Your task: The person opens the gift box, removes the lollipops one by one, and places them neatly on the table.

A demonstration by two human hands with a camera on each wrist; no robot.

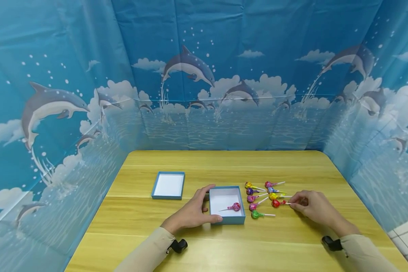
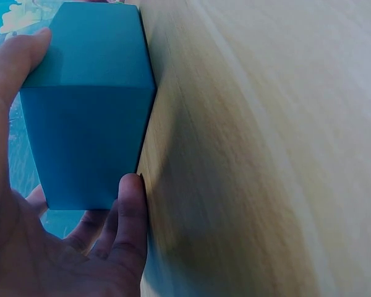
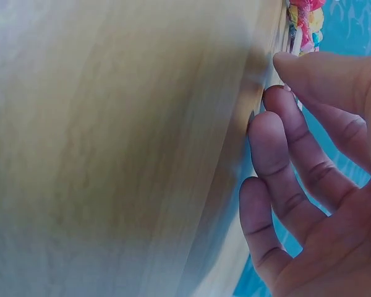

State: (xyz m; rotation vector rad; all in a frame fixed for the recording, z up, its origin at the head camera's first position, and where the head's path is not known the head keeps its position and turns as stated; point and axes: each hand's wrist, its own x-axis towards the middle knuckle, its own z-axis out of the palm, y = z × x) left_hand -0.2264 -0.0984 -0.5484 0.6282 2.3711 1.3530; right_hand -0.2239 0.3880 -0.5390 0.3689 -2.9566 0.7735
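Note:
My left hand point(image 1: 192, 212) holds a blue square box point(image 1: 228, 220) by its left side, thumb at the near corner and fingers toward the far corner. Inside the white-lined box lies one pink lollipop point(image 1: 236, 206), its stick pointing left. To the right, my right hand point(image 1: 313, 207) pinches the stick end of a red lollipop point(image 1: 275, 203) between thumb and index finger. That lollipop lies at the near right of a group of wrapped lollipops. In the right wrist view the other fingers point(image 3: 269, 145) are loosely bent, and the thumb partly hides the stick.
Several lollipops lie between box and right hand, among them a green one point(image 1: 255, 214), a purple one point(image 1: 249, 191) and a yellow one point(image 1: 273, 196). A blue-rimmed lid point(image 1: 169, 185) rests left of the box. Dolphin-printed curtains point(image 1: 204, 124) enclose the wooden table point(image 1: 224, 249).

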